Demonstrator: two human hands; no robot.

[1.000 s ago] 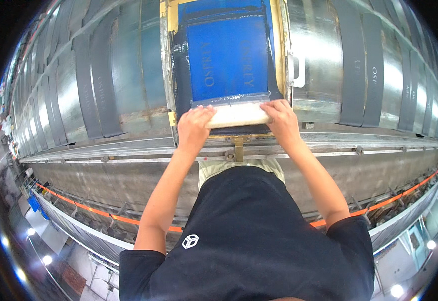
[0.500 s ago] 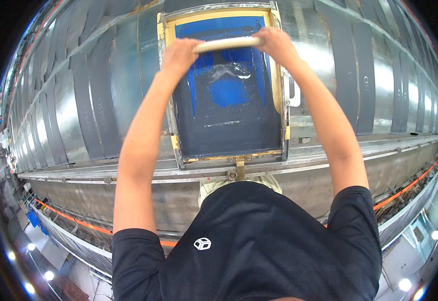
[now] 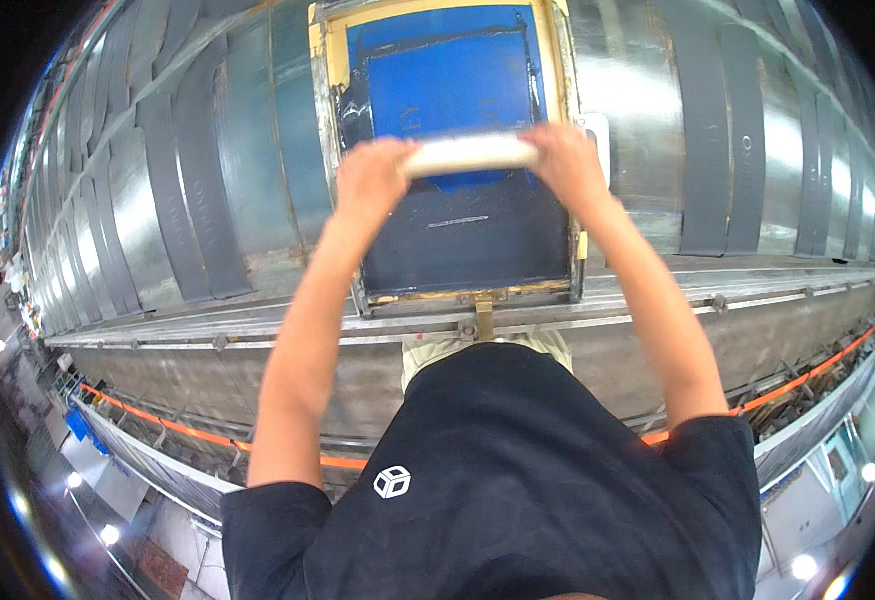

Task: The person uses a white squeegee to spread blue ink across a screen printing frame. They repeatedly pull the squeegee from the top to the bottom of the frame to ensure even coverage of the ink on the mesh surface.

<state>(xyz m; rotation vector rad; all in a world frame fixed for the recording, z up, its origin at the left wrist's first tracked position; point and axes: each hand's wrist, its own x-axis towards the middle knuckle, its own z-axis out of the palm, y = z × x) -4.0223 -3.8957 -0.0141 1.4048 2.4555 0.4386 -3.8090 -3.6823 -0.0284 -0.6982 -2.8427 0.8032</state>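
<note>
Both my hands grip a pale squeegee (image 3: 472, 153), one at each end of its long handle. My left hand (image 3: 375, 180) is closed around the left end, and my right hand (image 3: 565, 165) around the right end. Under it lies a screen printing frame (image 3: 325, 100) with a blue mesh (image 3: 447, 80) and yellow tape along its edges. Dark ink (image 3: 462, 250) covers the near part of the screen. Beyond the squeegee the blue area shows bare, with a dark outline. The squeegee's lower edge is hidden by its handle and blur.
A long metal printing table (image 3: 267, 150) runs left and right, with dark fabric pieces (image 3: 207, 200) laid across it in rows. A metal rail (image 3: 357, 325) follows its near edge, with a bracket (image 3: 484, 318) at the frame. An orange strip (image 3: 177, 428) runs lower down, nearer me.
My hands have drawn the squeegee toward me, from the far part of the screen to its middle. More blue mesh shows behind it, and my elbows have come nearer.
</note>
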